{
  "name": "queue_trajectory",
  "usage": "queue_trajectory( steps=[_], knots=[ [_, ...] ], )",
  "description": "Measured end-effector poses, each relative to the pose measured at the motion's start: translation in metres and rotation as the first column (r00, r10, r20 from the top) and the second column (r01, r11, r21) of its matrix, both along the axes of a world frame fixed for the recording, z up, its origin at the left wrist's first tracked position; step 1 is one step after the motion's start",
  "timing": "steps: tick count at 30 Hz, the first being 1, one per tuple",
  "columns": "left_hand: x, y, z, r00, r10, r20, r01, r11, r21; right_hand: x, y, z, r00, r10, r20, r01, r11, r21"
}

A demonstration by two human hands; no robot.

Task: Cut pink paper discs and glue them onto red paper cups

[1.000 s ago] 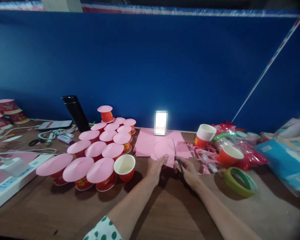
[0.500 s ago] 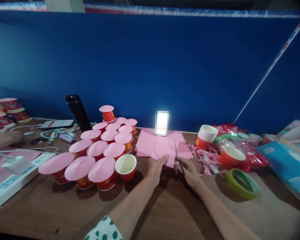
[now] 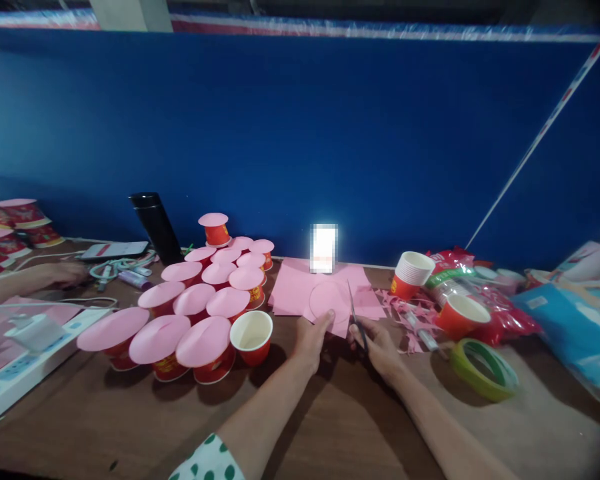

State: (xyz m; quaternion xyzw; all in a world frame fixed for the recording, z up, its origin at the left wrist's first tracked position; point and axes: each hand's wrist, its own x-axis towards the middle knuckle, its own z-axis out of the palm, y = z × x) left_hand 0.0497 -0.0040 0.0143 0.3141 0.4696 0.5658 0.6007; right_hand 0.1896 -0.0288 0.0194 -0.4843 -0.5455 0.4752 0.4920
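My left hand [image 3: 311, 341] grips the near edge of a pink paper sheet [image 3: 329, 303] with a circle drawn on it. My right hand [image 3: 379, 345] is closed round the handles of dark scissors [image 3: 355, 315], whose blades point up into the sheet's right side. More pink sheets [image 3: 293, 287] lie flat beneath and behind it. Just left of my left hand stands an uncovered red paper cup [image 3: 251, 337]. Beside it is a cluster of red cups topped with pink paper discs [image 3: 200, 303].
A stack of red cups [image 3: 411, 274], one single cup [image 3: 459, 316], pink scraps [image 3: 407, 310], a green tape roll [image 3: 483, 369] and plastic bags lie right. A black flask [image 3: 155, 227], a white power strip [image 3: 15, 363] and another person's hand [image 3: 60, 274] are left. A blue partition stands behind.
The other person's hand at the far left has come further into view, reaching toward the tools by the flask. My hands, the paper and the scissors have barely moved.
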Motion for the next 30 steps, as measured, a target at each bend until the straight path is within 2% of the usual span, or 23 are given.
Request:
queue_trajectory(
  steps=[11,17,26,30],
  knots=[
    [-0.0007,-0.0019,0.0045,1.000,0.007,0.002,-0.007,1.000,-0.001,-0.0005,-0.0012,0.0036,1.000,0.012,0.020,-0.012,0.999,0.030],
    [0.0003,-0.0023,0.0036,0.999,-0.014,0.039,0.014,1.000,0.000,-0.0005,-0.0007,0.0008,1.000,-0.007,0.025,0.007,1.000,0.018],
    [-0.0001,-0.0032,0.0063,0.999,-0.014,0.050,0.015,1.000,-0.018,-0.0030,-0.0035,0.0091,1.000,0.023,0.021,-0.024,1.000,0.020],
    [-0.0003,-0.0026,0.0056,0.999,0.004,0.045,-0.003,1.000,-0.029,-0.0028,-0.0028,0.0076,1.000,-0.002,0.014,0.001,1.000,0.006]
  ],
)
